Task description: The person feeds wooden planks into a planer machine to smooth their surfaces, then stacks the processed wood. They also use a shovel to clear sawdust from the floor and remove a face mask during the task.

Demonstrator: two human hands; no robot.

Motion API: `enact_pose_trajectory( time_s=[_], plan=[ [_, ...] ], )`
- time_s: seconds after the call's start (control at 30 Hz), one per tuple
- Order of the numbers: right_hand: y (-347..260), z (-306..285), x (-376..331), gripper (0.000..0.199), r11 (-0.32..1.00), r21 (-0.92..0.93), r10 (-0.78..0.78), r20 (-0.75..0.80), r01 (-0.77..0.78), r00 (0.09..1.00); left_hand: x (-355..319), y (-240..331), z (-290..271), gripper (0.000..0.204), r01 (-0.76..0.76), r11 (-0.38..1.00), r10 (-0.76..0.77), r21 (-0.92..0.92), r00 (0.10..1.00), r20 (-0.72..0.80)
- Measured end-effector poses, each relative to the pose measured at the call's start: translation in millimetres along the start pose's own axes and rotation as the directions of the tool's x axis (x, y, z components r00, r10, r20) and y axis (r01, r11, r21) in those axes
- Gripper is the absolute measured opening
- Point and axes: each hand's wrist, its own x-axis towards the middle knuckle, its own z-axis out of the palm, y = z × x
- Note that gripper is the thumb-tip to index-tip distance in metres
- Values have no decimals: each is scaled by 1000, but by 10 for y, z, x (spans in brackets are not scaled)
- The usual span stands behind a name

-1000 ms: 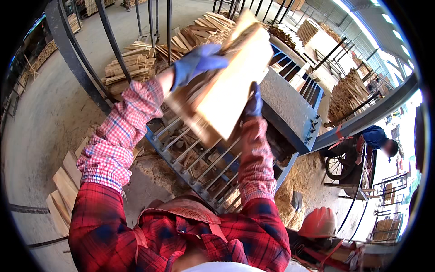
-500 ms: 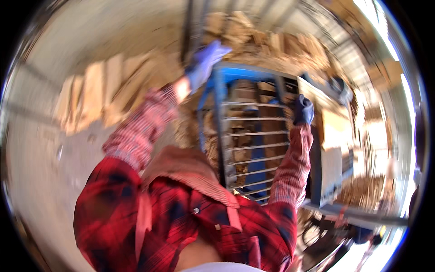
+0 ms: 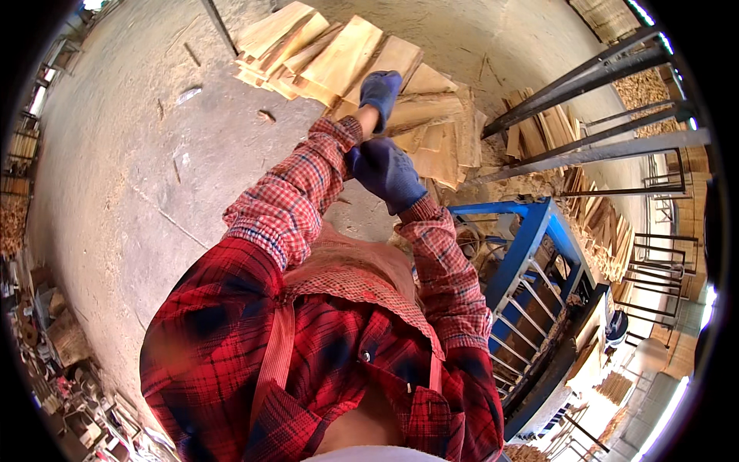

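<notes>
Ahead of my body, my left hand [image 3: 381, 91], in a blue-purple glove, is raised in front of a spread of pale wooden boards [image 3: 346, 55]. Its fingers are curled in, and nothing shows in them. Just below it, my right hand [image 3: 389, 175], gloved alike, has its bent fingers against the cuff of my left sleeve [image 3: 332, 137], close to the bare wrist; the fingertips are partly hidden there. More thin boards [image 3: 443, 127] lie in an overlapping heap beyond my hands.
To my right stands a blue metal frame [image 3: 531, 245] with pale rollers or bars [image 3: 523, 317]. Dark metal bars [image 3: 593, 81] reach in from the far right, near stacked wood [image 3: 539, 123]. Cluttered scraps [image 3: 81, 400] line the lower left.
My view has turned left, shifting the blue frame rightward. My right hand has left the frame and come beside my left wrist. My left hand, earlier stretched out beside the frame, is now curled.
</notes>
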Motion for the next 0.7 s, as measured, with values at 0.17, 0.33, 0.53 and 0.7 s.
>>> enact_pose_trajectory(
  time_s=[0.17, 0.33, 0.53, 0.7],
  plan=[
    [61, 306, 260, 27, 981, 22, -193, -24, 194, 981, 24, -545, -580, 45, 532, 692, -386, -488, 844, 373],
    [-190, 221, 255, 29, 430, 729, 289, 447, -532, 847, -233, -99, -756, 48, 613, 646, -289, -455, 748, 597],
    [331, 138, 719, 26, 531, 709, -33, 564, -463, 825, 46, 444, -701, 43, 727, 430, 33, -536, 580, 814],
    [1510, 38, 1115, 42, 910, 250, -338, -12, 330, 941, 204, 909, -18, 43, 841, 148, 236, -521, 481, 844]
  ],
)
